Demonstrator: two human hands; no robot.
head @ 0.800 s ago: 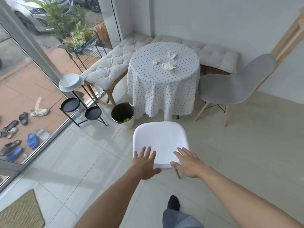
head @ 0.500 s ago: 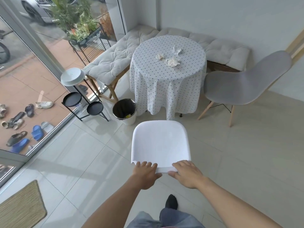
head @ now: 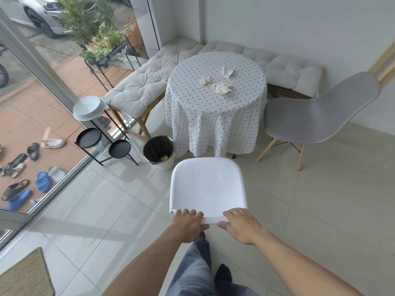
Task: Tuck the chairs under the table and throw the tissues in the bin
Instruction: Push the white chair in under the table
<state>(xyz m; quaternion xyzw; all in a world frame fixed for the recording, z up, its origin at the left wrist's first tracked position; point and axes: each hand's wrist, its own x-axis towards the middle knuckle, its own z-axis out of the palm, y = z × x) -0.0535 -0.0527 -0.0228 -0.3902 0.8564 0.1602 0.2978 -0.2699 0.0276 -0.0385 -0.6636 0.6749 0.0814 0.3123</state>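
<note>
1. White chair [head: 208, 184] stands on the tile floor [head: 96, 210], near side of the round bench [head: 215, 116], its back edge toward the person, seat front toward the bench cloth; not tucked.
2. Left hand [head: 188, 226] grip closed over the chair's back edge, left part; fingers [head: 188, 212] curled over the top.
3. Right hand [head: 242, 226] grip closed on the same edge, right part; thumb under the rim.
4. Bin [head: 159, 151] sits on the floor just left of the chair's front, beside the bench cloth; open, dark liner, something yellow inside.
5. Path between chair front and bench: short bare floor gap; bin is just off to the left.
6. Grey chair [head: 316, 118] stands right of the bench, seat facing it, back leaning away to the right; wooden legs, not tucked.
7. Three crumpled tissues [head: 222, 88] lie on the bench top, near centre, close together.
8. Cushioned seating [head: 147, 86] wraps behind and left of the bench.
9. Black plant stand [head: 102, 142] with a white dish is left of the bin, by the glass.
10. Person's leg and dark sock show below the chair.
</note>
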